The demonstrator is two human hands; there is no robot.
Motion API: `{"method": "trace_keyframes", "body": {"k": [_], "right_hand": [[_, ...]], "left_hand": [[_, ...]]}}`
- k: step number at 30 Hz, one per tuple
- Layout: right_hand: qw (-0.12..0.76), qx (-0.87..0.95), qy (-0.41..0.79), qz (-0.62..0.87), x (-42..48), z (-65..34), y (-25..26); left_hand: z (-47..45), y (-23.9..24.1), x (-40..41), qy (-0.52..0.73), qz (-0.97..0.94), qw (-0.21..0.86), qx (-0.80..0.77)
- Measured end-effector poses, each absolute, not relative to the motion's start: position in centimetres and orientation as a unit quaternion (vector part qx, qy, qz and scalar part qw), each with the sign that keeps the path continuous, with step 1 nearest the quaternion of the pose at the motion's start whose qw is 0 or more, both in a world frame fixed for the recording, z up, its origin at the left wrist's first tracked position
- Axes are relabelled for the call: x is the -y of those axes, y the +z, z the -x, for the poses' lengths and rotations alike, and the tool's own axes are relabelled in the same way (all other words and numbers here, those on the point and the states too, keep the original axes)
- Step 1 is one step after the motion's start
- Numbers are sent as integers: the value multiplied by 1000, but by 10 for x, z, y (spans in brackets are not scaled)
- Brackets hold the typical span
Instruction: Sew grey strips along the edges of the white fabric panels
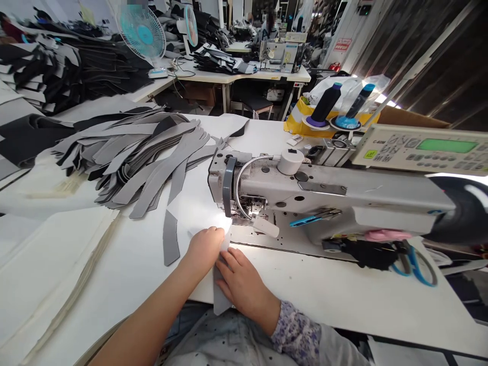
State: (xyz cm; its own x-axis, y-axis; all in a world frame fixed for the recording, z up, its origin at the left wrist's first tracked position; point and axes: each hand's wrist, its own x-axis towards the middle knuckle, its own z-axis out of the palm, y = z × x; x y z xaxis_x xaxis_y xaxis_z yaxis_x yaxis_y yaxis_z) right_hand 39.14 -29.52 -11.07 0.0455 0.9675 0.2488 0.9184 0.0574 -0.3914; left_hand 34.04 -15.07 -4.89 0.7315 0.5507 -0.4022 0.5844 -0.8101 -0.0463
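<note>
Beneath the right fingers lies a grey strip

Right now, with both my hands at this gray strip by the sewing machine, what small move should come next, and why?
I'd probably ease the gray strip slightly toward the sewing machine, keeping it flat. Your left hand is at its part nearer the machine's head, and your right hand is at it closer to you, so both seem placed to guide it.

The control panel bears lettering beginning "C-6".
</note>
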Motion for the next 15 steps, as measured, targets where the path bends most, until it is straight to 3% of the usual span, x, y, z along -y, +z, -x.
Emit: {"method": "trace_keyframes", "body": {"k": [15], "right_hand": [[231, 685, 64, 688, 276, -399, -100]], "left_hand": [[-367, -75, 137, -121, -940, 32, -316]]}}
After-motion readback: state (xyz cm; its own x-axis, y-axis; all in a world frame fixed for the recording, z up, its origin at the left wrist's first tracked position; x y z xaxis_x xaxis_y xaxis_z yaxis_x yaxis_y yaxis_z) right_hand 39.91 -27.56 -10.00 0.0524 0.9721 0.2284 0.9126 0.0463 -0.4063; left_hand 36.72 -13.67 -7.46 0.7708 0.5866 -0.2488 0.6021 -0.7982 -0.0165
